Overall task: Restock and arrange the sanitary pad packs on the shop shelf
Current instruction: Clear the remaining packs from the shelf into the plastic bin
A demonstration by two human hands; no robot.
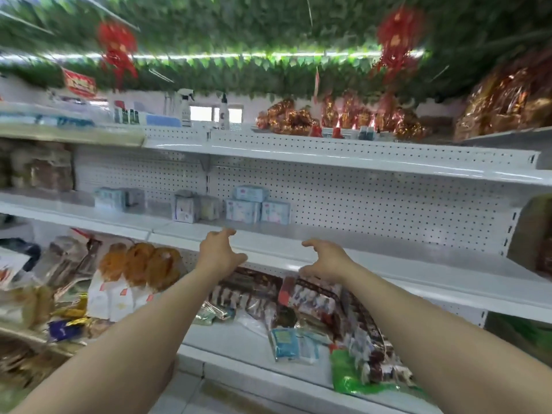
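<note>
While the left hand [219, 252] and the right hand [324, 259] stretch toward the middle shelf [403, 264], the pad packs [257, 204] stand at its back.
At the far left, bread bags [140, 264] lie on the lower shelf. Above them, on the middle shelf, a pale blue pack [110, 198] stands against the pegboard wall [373, 198]. Next comes a pair of packs [191, 206], then a cluster of three, two side by side with one resting on top. Well in front of these the left hand hangs over the shelf's front part, fingers loosely curled and grasping nothing. The right hand, near it at the shelf's front edge, is likewise released and empty. Below it on the lower shelf lie snack packets [310, 297].
</note>
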